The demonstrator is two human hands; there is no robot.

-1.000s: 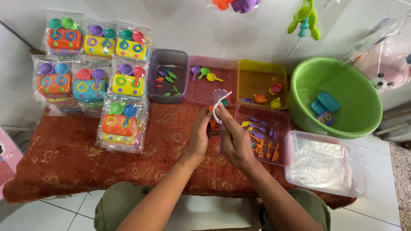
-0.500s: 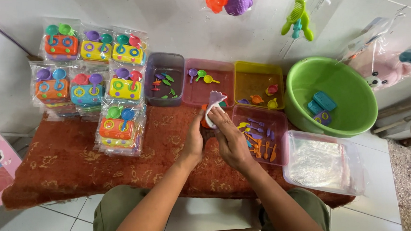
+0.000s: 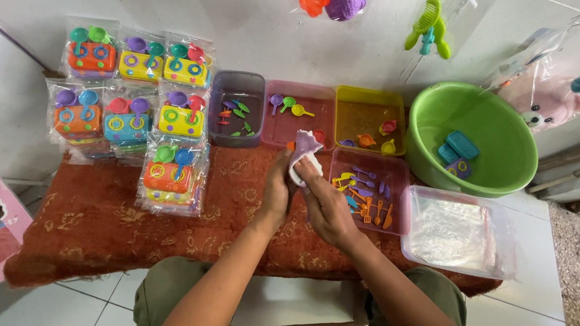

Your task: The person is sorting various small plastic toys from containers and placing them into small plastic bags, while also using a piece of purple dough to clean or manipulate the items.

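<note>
Clear plastic bag (image 3: 303, 157) pinched between both my hands above the red mat (image 3: 92, 225).

My left hand (image 3: 277, 192) and right hand (image 3: 325, 204) each close fingers on it, an orange toy half inside. Just beyond sit the pink tray of utensils (image 3: 400, 206), then the far trays and green basin (image 3: 421, 118). A loose pinch could let the toy slip out onto the mat.

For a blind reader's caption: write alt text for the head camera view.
Seen from above, a person's left hand and right hand together grip a small clear plastic bag over a red-brown cloth-covered table. Around it sit trays of tiny toy utensils, bagged toy stoves and a green basin.
</note>
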